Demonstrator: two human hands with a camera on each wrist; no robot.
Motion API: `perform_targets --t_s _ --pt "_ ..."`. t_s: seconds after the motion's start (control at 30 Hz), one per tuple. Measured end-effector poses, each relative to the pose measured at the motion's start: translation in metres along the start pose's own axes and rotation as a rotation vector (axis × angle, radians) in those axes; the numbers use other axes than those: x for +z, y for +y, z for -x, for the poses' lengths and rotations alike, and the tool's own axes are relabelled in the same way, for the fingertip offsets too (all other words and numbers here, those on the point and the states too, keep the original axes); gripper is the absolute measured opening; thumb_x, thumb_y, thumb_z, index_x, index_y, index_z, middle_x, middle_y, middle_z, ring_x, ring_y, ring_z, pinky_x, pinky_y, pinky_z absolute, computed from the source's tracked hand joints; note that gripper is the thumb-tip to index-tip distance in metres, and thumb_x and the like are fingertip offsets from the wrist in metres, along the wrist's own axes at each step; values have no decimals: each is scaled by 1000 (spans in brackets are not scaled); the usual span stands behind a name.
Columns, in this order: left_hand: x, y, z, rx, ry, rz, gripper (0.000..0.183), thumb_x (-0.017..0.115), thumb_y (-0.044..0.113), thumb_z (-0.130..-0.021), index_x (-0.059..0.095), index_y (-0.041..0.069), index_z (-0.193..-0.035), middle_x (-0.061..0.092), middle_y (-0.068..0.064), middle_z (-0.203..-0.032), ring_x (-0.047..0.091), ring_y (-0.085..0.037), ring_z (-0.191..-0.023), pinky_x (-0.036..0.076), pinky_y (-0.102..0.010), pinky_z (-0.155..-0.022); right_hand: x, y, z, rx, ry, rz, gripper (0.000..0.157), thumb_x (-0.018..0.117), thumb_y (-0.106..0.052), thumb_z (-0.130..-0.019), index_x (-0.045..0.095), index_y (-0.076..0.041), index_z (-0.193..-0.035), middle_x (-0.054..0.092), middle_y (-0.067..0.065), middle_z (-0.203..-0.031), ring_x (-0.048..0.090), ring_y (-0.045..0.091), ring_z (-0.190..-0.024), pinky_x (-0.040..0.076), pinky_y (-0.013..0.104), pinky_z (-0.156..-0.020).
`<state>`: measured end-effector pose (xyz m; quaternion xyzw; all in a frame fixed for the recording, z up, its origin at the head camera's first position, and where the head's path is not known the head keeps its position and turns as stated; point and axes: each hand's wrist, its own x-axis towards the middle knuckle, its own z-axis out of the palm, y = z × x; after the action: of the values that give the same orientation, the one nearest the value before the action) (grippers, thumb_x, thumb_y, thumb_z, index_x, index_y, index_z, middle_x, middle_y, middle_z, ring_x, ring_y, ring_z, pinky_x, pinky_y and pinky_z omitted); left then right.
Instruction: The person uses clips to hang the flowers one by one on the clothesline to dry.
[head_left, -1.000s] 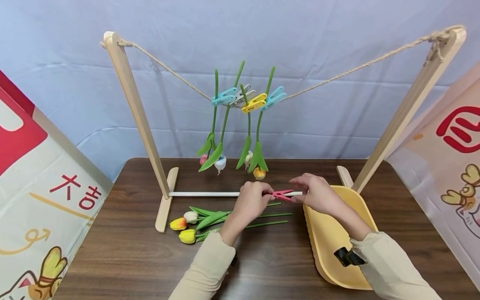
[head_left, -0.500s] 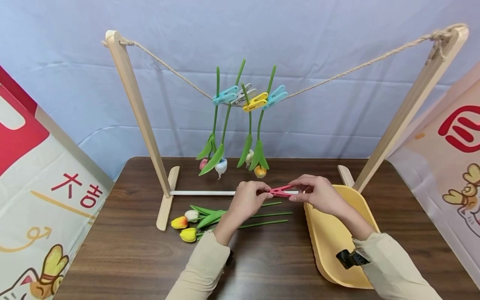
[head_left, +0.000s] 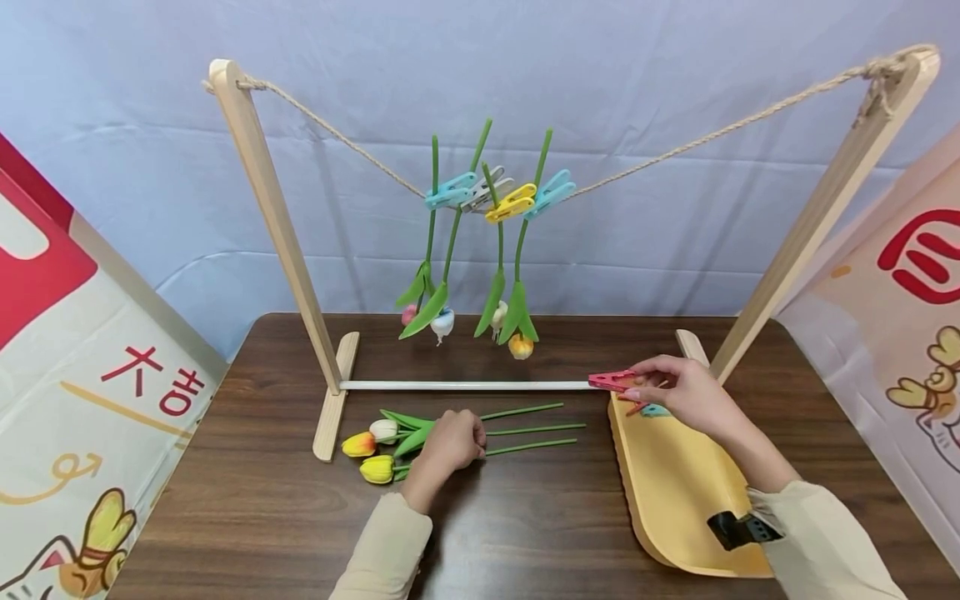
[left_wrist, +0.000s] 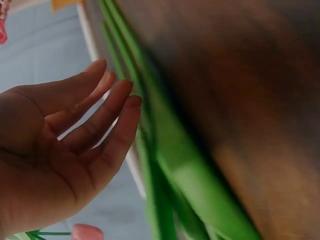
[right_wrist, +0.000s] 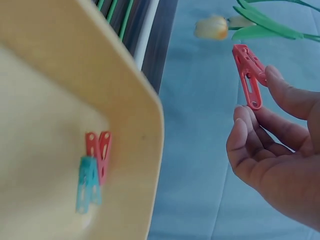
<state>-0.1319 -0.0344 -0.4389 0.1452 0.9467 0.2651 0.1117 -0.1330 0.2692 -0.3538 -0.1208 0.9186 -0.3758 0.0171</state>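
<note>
My right hand (head_left: 686, 392) pinches a red clothespin (right_wrist: 247, 75) by its handles between thumb and fingers, above the far end of the yellow basket (head_left: 637, 500). My left hand (head_left: 452, 440) is over the tulips lying on the table, its loosely bent fingers (left_wrist: 122, 107) right at the green stems (left_wrist: 127, 52) with nothing between them. The lying tulips have a white head (head_left: 383, 431), an orange-yellow head (head_left: 358, 445) and a yellow head (head_left: 377, 469), all pointing left. Part of their stems is hidden under my left hand.
A rope (head_left: 330, 133) between two wooden posts (head_left: 277, 217) carries several tulips hung upside down by blue, grey and yellow clothespins (head_left: 512, 203). A white rod (head_left: 450, 386) joins the posts low down. Another red clothespin (right_wrist: 104, 150) and a blue clothespin (right_wrist: 88, 185) lie inside the basket.
My left hand has let go of the red clothespin and moved down and left to the tulip stems. My right hand has moved right with the clothespin, over the basket.
</note>
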Motion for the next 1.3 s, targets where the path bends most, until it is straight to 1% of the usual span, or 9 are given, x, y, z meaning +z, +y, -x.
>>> perform_targets --t_s 0.13,0.3,0.43,0.6,0.7,0.83,1.03,1.13,1.3 --pt "8 -8 1 12 12 -67 24 77 1 -66 58 13 -59 53 5 -58 48 -12 -52 40 -23 -49 -5 9 5 44 -30 5 31 69 -12 -81 62 10 -102 61 7 -79 54 14 -68 44 25 -55" --pt "15 -10 0 11 67 -125 27 64 -7 -67 56 14 -53 50 4 -52 46 -13 -47 36 -23 -41 -9 20 11 73 -39 23 28 68 -11 -82 62 9 -101 60 6 -80 52 12 -68 44 24 -55" --pt "18 -10 1 15 83 -154 31 56 -7 -70 50 14 -48 44 4 -47 40 -11 -42 32 -23 -37 -10 26 15 91 -9 64 24 68 -10 -82 64 7 -98 61 5 -76 52 12 -66 43 25 -54" --pt "14 -8 3 40 63 -194 31 57 -6 -71 50 15 -49 44 5 -48 41 -11 -44 33 -22 -40 -13 31 19 104 78 123 12 68 -6 -80 66 4 -88 60 4 -70 49 11 -60 41 25 -52" --pt "4 -4 5 66 51 -172 29 56 -8 -70 52 14 -52 45 5 -50 42 -11 -46 35 -23 -43 -15 32 20 94 119 154 6 67 -5 -80 67 1 -82 60 4 -68 46 11 -57 39 25 -49" --pt "-15 8 6 117 45 -96 29 51 -12 -71 48 13 -56 40 5 -51 35 -11 -48 32 -24 -47 -19 32 20 80 143 178 5 67 -4 -81 67 0 -78 60 4 -68 43 11 -54 36 26 -47" --pt "-47 45 0 205 79 -40 24 51 -12 -75 58 10 -70 50 5 -62 45 -11 -57 39 -24 -55 -23 32 21 96 131 175 8 67 -8 -82 68 -1 -79 61 4 -69 44 11 -55 37 26 -47" --pt "-61 65 -4 236 131 14 21 54 -9 -80 61 10 -76 56 4 -67 50 -12 -63 41 -25 -58 -23 32 21 96 119 168 7 67 -8 -81 67 -1 -80 61 3 -68 45 11 -55 38 26 -48" --pt "-81 88 -13 313 279 93 9 60 -3 -84 63 6 -85 63 -2 -79 60 -17 -73 47 -31 -65 -22 32 21 84 105 170 5 67 -6 -80 67 -1 -79 61 3 -68 46 11 -56 39 25 -49"
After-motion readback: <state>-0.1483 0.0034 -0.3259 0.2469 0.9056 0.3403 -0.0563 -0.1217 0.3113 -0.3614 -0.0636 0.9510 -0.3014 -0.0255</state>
